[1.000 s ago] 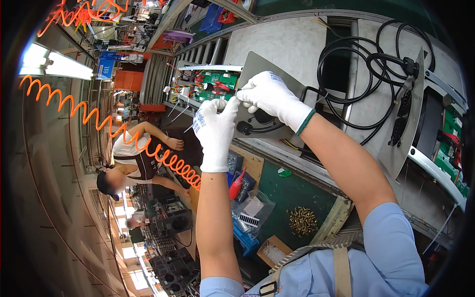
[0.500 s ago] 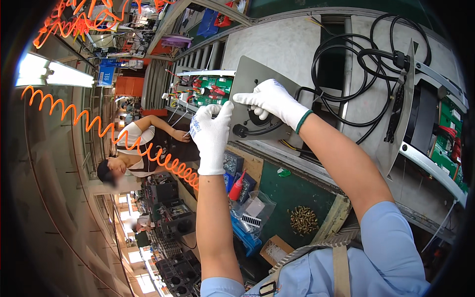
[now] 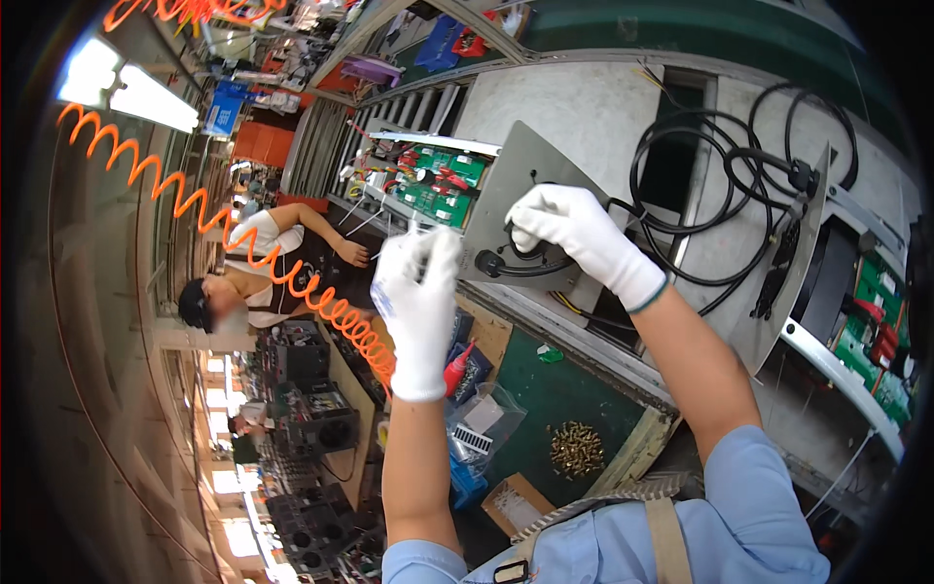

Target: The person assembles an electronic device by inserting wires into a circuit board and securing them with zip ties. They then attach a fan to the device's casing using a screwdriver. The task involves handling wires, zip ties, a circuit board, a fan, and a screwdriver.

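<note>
Both my hands wear white knit gloves. My left hand (image 3: 418,307) is raised near the left edge of a grey metal panel (image 3: 520,161), its fingers curled in toward the thumb. Anything small between those fingertips is too blurred to make out. In front of the panel's face, my right hand (image 3: 574,234) has its fingers bent and pinched together, hiding what they hold or touch. Just below these fingers a black cable with a round gland (image 3: 489,263) runs across the panel. Behind the panel sits an open chassis with green circuit boards (image 3: 438,185) and red-and-black wiring.
A coiled black cable (image 3: 637,165) lies to the right, beside a second upright panel (image 3: 793,282) on another chassis. Nearer are a pile of brass screws (image 3: 576,450), a red bottle (image 3: 457,370) and a plastic bag (image 3: 496,419). An orange coiled hose (image 3: 321,307) hangs left; another person (image 3: 268,258) stands beyond.
My right hand has drawn its pointing finger in and closed into a pinch near the panel's middle. My left hand has shifted lower and away from the right hand.
</note>
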### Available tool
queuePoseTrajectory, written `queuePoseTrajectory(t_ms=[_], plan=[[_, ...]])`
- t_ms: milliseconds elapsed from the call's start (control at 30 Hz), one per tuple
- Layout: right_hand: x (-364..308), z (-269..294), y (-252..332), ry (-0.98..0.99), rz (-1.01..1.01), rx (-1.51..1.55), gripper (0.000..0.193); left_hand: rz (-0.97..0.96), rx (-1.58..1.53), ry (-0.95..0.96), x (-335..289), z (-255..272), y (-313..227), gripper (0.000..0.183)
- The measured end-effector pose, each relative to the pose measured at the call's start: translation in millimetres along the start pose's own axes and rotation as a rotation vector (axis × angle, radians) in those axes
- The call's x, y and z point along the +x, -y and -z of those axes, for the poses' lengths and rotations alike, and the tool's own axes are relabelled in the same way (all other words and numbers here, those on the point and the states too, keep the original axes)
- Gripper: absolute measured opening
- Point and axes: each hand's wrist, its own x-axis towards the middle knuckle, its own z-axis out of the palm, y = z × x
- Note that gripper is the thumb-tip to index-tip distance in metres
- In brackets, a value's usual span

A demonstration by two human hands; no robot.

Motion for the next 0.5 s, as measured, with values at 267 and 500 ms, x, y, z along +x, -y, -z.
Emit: queuePoseTrajectory(t_ms=[267,500], plan=[[-64,-76,8,0.040,0.089,-0.380,0.008,0.030,-0.146,-0.121,-89,27,-13,0.014],[-122,-106,-71,0.246,0.035,-1.003,0.029,0.461,0.005,-0.294,-222,30,12,0.010]])
